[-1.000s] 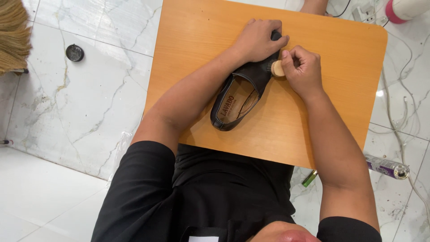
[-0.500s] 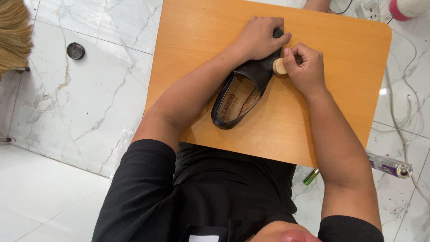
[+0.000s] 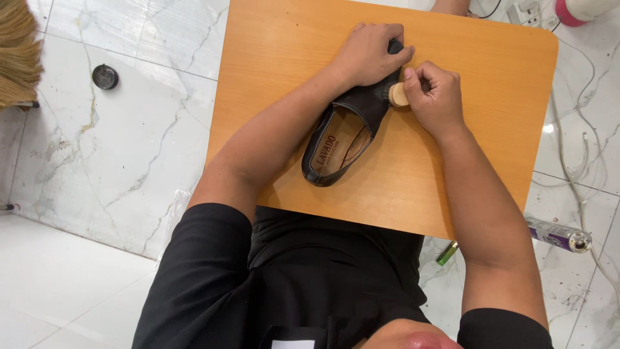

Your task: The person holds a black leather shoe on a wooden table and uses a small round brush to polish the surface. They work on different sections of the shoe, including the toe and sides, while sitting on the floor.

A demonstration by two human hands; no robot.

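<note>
A black leather shoe (image 3: 345, 132) with a tan insole lies on a small orange wooden table (image 3: 491, 129), its heel toward me and its toe pointing away. My left hand (image 3: 371, 52) presses down over the toe end and holds the shoe in place. My right hand (image 3: 436, 97) is closed around a small round wooden-handled brush (image 3: 398, 95), whose end touches the right side of the shoe near the toe.
The table stands on a white marble floor (image 3: 129, 142). A round black tin (image 3: 104, 76) lies on the floor at the left, beside straw broom bristles (image 3: 16, 55). At the right are a spray can (image 3: 558, 234), a green lighter (image 3: 447, 253), white cables (image 3: 571, 148) and a pink-and-white object (image 3: 584, 9).
Both hands and the shoe stay nearly where they were; my right hand with the brush has shifted only slightly against the shoe's side.
</note>
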